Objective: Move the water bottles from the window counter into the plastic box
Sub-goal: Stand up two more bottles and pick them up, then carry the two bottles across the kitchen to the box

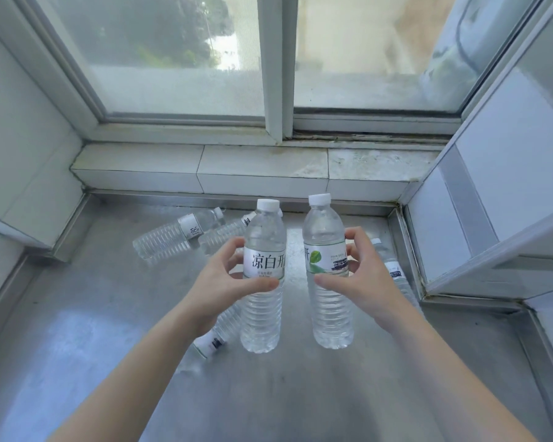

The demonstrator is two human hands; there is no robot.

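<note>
The left hand (219, 279) is curled round a water bottle (262, 279) at its label, thumb across the front below the printed characters and fingers wrapped behind, holding it upright with its white cap up. The right hand (361, 275) grips a second bottle (328, 272) the same way, thumb on the front at the lower edge of the leaf-printed label and fingertips showing at the bottle's right side. The two held bottles stand side by side, near each other but apart, both raised over the steel table (93, 330) in front of the window. Under the left wrist a bottle on its side (219, 333) lies on the table, partly hidden by the hand and the held bottle. Farther back, two more bottles lie on their sides: the far-left bottle (179, 232) with caps toward the window, and just beside it another bottle (224, 232) whose top is covered by the left-hand bottle. To the right, behind the right hand, one more bottle (393, 269) lies along the table's edge near the tiled wall. A white tiled ledge (205, 170) runs along the back beneath the window frame (276, 90). The plastic box is not visible.
</note>
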